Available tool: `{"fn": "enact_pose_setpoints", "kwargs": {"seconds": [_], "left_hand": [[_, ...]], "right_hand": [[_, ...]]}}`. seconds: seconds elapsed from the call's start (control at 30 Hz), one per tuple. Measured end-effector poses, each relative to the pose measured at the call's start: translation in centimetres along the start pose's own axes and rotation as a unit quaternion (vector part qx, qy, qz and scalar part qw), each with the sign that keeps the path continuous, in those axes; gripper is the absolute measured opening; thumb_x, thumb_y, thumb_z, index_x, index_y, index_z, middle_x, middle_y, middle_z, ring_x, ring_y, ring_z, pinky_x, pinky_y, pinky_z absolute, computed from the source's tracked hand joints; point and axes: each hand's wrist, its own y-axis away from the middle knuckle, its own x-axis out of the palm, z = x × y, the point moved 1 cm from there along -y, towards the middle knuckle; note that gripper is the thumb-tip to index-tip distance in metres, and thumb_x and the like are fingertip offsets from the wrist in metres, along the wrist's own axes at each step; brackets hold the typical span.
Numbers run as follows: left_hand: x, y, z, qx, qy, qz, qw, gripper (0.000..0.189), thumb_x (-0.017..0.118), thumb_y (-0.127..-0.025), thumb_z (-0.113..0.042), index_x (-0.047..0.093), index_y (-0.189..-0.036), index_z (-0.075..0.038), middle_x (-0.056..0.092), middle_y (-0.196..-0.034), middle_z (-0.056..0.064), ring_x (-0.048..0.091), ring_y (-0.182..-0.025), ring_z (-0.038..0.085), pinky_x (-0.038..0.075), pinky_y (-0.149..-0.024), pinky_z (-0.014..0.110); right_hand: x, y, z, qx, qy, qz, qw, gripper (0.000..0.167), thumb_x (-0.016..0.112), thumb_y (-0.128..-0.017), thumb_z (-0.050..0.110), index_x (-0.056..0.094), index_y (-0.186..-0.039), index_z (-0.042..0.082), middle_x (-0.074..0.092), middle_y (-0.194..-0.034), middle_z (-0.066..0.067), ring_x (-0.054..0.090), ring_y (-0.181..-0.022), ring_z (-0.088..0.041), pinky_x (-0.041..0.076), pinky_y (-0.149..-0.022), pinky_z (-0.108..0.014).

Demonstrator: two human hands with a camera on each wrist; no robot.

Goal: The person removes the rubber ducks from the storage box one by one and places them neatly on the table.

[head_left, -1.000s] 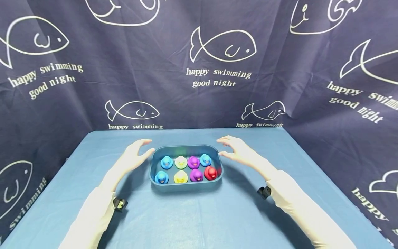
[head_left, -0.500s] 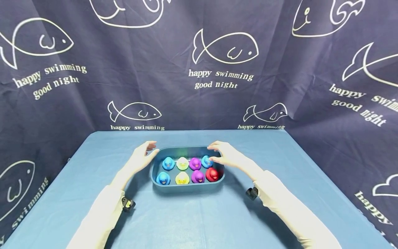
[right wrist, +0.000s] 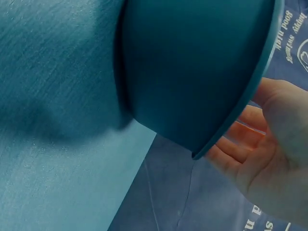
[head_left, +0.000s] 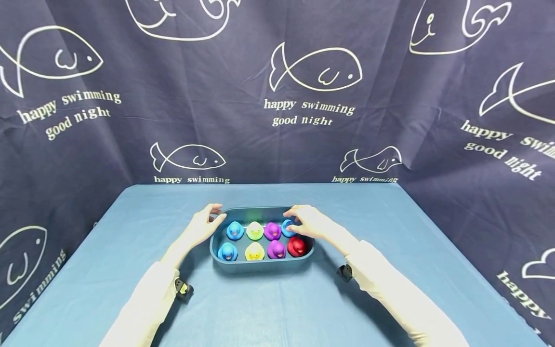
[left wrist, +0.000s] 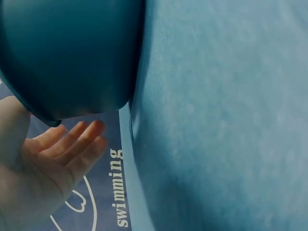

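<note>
A dark teal oblong bin holds two rows of rubber ducks. My right hand reaches over its right end, thumb and fingers spread around the back-right blue duck, partly covering it. The red duck sits just in front of that hand. At the left end, my left hand has its thumb at the rim and its fingers behind the corner, holding nothing. In the left wrist view those fingers extend loosely near the bin's outer wall. The rim hides the right fingertips in the right wrist view.
Other ducks in the bin are blue, pale green, yellow and purple. A blue cloth covers the table. Dark curtains with white fish prints enclose its back and sides.
My right hand has moved left from beside the bin to over the back-right blue duck. My left hand has come in to the left rim. The ducks keep their places.
</note>
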Motion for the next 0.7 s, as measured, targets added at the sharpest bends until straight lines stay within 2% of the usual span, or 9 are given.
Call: {"fn": "enact_pose_setpoints", "kwargs": {"seconds": [0.3, 0.53, 0.7], "left_hand": [[-0.1, -0.1, 0.3, 0.003, -0.003, 0.01, 0.9999, 0.037, 0.056, -0.093, -0.02, 0.055, -0.123, 0.001, 0.063, -0.113, 0.024, 0.064, -0.094, 0.035, 0.05, -0.083, 0.046], [0.0, 0.0, 0.3, 0.017, 0.009, 0.015, 0.9997, 0.029, 0.057, -0.091, -0.012, 0.059, -0.117, 0.002, 0.065, -0.109, 0.023, 0.064, -0.095, 0.035, 0.05, -0.084, 0.046], [0.0, -0.1, 0.4, 0.014, 0.014, 0.02, 0.9996, 0.03, 0.056, -0.091, -0.01, 0.059, -0.118, 0.003, 0.065, -0.109, 0.023, 0.065, -0.096, 0.035, 0.05, -0.084, 0.045]], "right_hand": [[0.7, -0.4, 0.8, 0.022, 0.046, 0.009, 0.9987, 0.036, 0.071, -0.081, 0.013, 0.065, -0.114, 0.0, 0.065, -0.106, -0.012, 0.061, -0.097, -0.025, 0.048, -0.088, -0.037], [1.3, -0.7, 0.9, 0.056, 0.047, 0.038, 0.9966, 0.038, 0.073, -0.079, 0.011, 0.064, -0.114, -0.002, 0.064, -0.105, -0.014, 0.062, -0.094, -0.026, 0.05, -0.085, -0.037], [1.6, -0.8, 0.8, 0.065, 0.045, 0.039, 0.9961, 0.038, 0.076, -0.076, 0.013, 0.065, -0.11, -0.002, 0.064, -0.102, -0.013, 0.062, -0.091, -0.025, 0.05, -0.083, -0.036]]}}
